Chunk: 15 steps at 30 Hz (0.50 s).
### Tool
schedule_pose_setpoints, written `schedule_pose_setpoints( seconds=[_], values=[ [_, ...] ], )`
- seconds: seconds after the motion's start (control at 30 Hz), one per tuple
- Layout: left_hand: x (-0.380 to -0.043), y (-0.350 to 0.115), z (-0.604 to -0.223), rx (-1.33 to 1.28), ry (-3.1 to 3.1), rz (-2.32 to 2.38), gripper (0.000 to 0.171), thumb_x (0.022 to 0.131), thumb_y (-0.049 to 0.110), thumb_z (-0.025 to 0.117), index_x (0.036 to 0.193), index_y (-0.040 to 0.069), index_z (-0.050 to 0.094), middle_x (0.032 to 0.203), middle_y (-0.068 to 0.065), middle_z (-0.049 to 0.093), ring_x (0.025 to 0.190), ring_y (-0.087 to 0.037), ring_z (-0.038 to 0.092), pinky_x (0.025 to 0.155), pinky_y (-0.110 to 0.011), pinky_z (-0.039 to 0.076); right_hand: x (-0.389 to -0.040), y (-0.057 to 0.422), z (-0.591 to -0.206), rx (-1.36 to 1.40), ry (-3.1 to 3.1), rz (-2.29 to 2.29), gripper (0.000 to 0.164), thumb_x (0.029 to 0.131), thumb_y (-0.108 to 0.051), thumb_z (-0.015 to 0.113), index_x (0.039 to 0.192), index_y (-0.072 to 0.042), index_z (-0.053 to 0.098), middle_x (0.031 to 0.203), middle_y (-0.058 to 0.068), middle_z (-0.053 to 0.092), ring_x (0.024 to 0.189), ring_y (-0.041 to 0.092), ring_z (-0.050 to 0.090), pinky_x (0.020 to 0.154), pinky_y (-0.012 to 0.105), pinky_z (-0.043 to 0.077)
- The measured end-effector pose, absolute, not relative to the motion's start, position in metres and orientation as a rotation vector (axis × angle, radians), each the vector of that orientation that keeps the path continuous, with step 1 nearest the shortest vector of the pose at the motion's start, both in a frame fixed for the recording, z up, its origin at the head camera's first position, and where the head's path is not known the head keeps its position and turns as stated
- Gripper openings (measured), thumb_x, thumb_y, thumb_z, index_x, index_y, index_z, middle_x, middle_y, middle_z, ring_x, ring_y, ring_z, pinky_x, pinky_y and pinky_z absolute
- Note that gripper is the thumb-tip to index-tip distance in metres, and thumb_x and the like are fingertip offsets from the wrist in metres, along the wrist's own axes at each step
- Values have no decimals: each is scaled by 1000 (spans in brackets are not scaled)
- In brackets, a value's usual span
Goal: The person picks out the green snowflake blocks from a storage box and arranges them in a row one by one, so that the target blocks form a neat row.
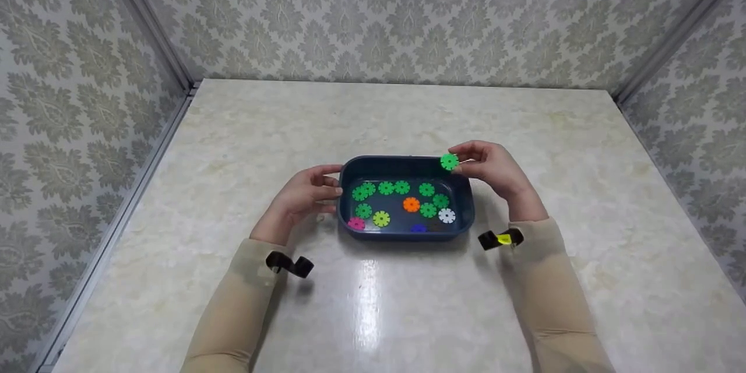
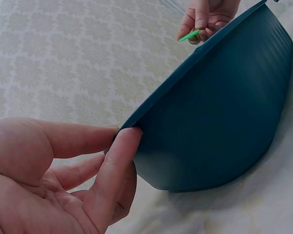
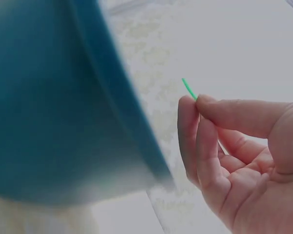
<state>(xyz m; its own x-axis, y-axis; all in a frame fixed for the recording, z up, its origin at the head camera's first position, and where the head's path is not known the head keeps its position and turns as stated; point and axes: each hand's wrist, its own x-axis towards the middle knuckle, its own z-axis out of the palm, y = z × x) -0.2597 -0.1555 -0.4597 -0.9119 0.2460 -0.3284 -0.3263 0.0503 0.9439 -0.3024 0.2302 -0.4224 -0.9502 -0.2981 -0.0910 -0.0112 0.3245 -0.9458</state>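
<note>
A dark blue plastic bin (image 1: pixel 406 236) stands on the table with several notched plastic discs in it. Most of them are green, like one green disc (image 1: pixel 402 187); an orange disc (image 1: pixel 411 204), a white disc (image 1: pixel 447 215), a yellow-green disc (image 1: pixel 381 219) and a pink disc (image 1: pixel 356 224) lie among them. My left hand (image 1: pixel 308 191) holds the bin's left rim, thumb and fingertips at its edge in the left wrist view. Above the bin's back right corner, my right hand (image 1: pixel 488 166) pinches a bright green disc (image 1: pixel 449 162) between thumb and fingers, seen edge-on in the right wrist view.
The bin sits mid-way on a pale marbled table (image 1: pixel 280 122). Patterned wall panels (image 1: pixel 384 17) close off the back and both sides. A dark blue disc (image 1: pixel 418 228) lies by the bin's near wall, partly hidden by the rim.
</note>
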Motion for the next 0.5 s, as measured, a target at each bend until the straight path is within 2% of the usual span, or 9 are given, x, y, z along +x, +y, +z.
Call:
schedule_pose_setpoints(
  seconds=[0.3, 0.5],
  values=[
    [-260, -155, -460, -92, 1936, 1912, 61, 96, -1, 67, 152, 12, 49, 110, -5, 58, 81, -13, 64, 65, -27, 62, -312, 265, -427, -131, 2404, -1772, 51, 92, -2, 73, 140, 6, 57, 99, -7, 63, 92, 3, 64, 82, 17, 58],
    [-259, -156, -459, -87, 1933, 1908, 61, 96, -1, 66, 153, 13, 48, 109, -4, 58, 81, -12, 65, 65, -26, 61, -319, 279, -438, 49, 2454, -1743, 54, 93, -3, 73, 143, 2, 56, 101, -8, 64, 90, 1, 65, 81, 14, 56]
  ],
)
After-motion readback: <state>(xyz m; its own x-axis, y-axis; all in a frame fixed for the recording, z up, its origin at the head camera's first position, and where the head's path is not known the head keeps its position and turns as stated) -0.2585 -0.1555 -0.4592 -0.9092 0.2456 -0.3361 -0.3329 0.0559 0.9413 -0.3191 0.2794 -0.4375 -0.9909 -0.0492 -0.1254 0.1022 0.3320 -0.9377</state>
